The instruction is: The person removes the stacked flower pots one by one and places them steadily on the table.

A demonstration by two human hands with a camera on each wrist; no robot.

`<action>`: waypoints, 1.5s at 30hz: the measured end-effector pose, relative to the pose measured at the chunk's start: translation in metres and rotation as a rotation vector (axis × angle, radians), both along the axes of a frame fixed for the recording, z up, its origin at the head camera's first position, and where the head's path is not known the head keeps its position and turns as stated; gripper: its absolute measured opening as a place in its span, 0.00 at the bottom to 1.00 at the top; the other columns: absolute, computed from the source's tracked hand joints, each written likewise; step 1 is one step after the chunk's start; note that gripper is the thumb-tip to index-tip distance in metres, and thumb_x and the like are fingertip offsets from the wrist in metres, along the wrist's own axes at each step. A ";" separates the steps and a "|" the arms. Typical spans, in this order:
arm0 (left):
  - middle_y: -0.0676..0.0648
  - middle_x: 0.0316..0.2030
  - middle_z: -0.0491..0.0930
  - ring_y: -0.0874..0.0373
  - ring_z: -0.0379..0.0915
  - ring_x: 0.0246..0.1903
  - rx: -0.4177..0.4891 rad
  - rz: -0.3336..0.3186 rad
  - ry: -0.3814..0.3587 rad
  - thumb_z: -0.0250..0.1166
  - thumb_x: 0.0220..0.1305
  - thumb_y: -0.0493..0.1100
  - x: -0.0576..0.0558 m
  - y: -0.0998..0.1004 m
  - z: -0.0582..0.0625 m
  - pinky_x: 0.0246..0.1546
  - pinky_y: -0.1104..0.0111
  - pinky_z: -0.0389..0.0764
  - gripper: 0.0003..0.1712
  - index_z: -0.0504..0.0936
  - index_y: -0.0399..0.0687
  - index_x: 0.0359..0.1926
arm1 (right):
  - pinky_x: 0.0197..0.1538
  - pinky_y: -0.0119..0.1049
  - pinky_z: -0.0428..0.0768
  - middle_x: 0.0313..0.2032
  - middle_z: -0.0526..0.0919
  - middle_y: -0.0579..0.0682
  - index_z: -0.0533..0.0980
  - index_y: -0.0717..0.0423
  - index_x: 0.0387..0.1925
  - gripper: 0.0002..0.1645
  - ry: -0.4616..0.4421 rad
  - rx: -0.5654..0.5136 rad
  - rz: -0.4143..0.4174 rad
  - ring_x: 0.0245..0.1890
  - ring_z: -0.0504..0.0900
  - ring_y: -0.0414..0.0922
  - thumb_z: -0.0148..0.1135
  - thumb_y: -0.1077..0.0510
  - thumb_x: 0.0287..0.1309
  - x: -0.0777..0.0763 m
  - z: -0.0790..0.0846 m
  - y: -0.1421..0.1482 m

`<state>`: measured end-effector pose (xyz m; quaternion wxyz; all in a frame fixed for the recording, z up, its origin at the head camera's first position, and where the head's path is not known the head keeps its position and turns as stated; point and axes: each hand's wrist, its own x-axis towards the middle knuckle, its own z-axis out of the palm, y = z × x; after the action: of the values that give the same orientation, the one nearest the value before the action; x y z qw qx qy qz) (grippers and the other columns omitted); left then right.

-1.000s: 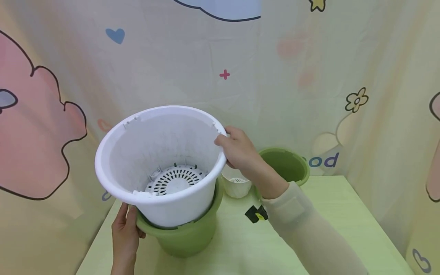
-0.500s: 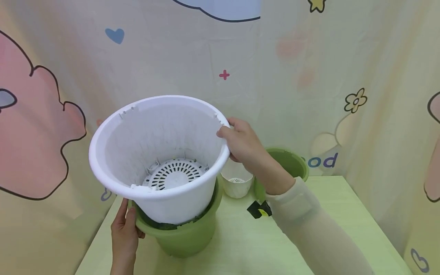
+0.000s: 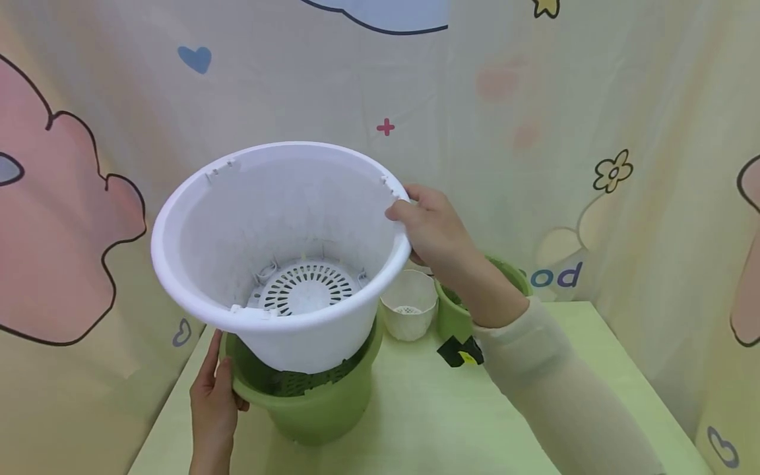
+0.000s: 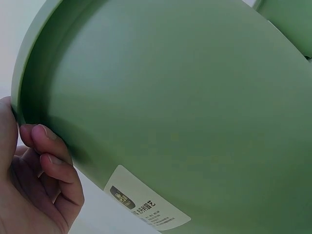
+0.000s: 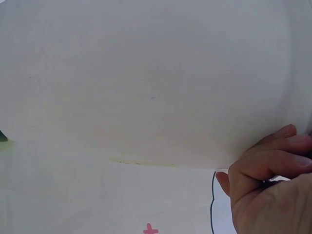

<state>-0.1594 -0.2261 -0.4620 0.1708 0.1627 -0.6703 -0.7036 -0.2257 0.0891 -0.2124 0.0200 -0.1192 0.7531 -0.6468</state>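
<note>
My right hand (image 3: 436, 227) grips the right rim of a large white plastic pot (image 3: 285, 204) with a slotted bottom. Tilted, this pot hangs over a green pot (image 3: 320, 419), its base just at the green pot's mouth. Dark slots show inside the green pot, partly hidden. My left hand (image 3: 214, 399) holds the green pot's left rim. In the left wrist view, curled fingers (image 4: 61, 170) lie under that rim, and a paper label (image 4: 146, 200) is on the green wall. The right wrist view shows the white pot's outer side (image 5: 146, 83) beside the curled right hand (image 5: 273, 195).
Behind, a small white textured pot (image 3: 410, 316) stands on the pale green table (image 3: 427, 409). Another green pot (image 3: 454, 316) is partly hidden by the right forearm. A black piece with a yellow mark (image 3: 454, 353) shows beside the right sleeve. A printed curtain (image 3: 332, 86) hangs at the back.
The white pot has risen with my right hand and shifted slightly right, exposing more of the green pot's inside. My left hand stays at the green rim.
</note>
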 end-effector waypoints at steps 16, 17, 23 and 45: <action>0.52 0.13 0.70 0.62 0.63 0.09 0.004 -0.019 0.000 0.48 0.83 0.48 0.002 -0.003 -0.001 0.13 0.70 0.73 0.27 0.64 0.81 0.75 | 0.18 0.26 0.64 0.39 0.83 0.59 0.73 0.63 0.61 0.20 0.043 0.000 -0.052 0.14 0.67 0.37 0.49 0.61 0.71 0.000 0.017 0.024; 0.52 0.13 0.71 0.62 0.63 0.09 0.004 -0.020 0.000 0.48 0.83 0.48 0.002 -0.003 -0.001 0.13 0.70 0.73 0.27 0.64 0.81 0.75 | 0.19 0.26 0.67 0.40 0.83 0.59 0.73 0.63 0.61 0.21 0.044 -0.004 -0.058 0.16 0.72 0.38 0.49 0.61 0.71 0.000 0.019 0.026; 0.51 0.15 0.76 0.62 0.63 0.09 0.017 -0.035 0.001 0.49 0.83 0.48 0.002 -0.002 0.001 0.13 0.70 0.73 0.28 0.63 0.81 0.76 | 0.35 0.33 0.88 0.49 0.83 0.60 0.72 0.64 0.64 0.23 0.047 -0.011 -0.097 0.36 0.89 0.47 0.48 0.60 0.72 0.000 0.029 0.037; 0.52 0.23 0.86 0.63 0.63 0.10 0.046 -0.034 0.016 0.50 0.83 0.49 0.003 -0.002 0.002 0.13 0.72 0.72 0.28 0.63 0.79 0.76 | 0.40 0.32 0.88 0.51 0.81 0.52 0.68 0.63 0.68 0.26 0.089 0.117 -0.206 0.40 0.88 0.42 0.49 0.53 0.77 0.001 0.044 0.092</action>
<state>-0.1563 -0.2276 -0.4598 0.1601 0.1496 -0.6552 -0.7230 -0.2246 0.1814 -0.1689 -0.0730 -0.0686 0.7979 -0.5944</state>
